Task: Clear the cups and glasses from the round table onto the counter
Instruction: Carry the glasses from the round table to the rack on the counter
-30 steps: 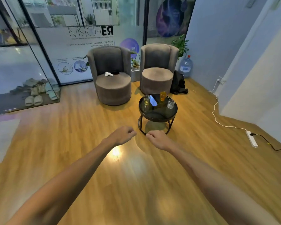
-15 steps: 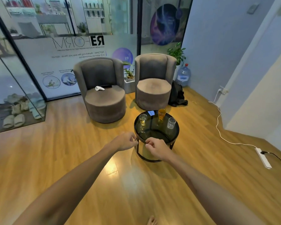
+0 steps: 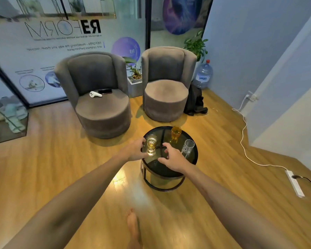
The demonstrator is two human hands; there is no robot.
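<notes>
Both hands have advanced to the round surface point(image 3: 192, 159) at frame centre: left hand point(image 3: 134, 150) touches a yellow-filled glass point(image 3: 151, 145), grip unclear; right hand point(image 3: 172, 157) hovers released beside it.

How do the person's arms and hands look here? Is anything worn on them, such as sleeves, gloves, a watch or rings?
Both forearms are bare as far as the frame shows: no sleeves appear. The left hand and the right hand wear no gloves. No watch, bracelet or ring shows on either wrist or on the fingers that are in view.
</notes>
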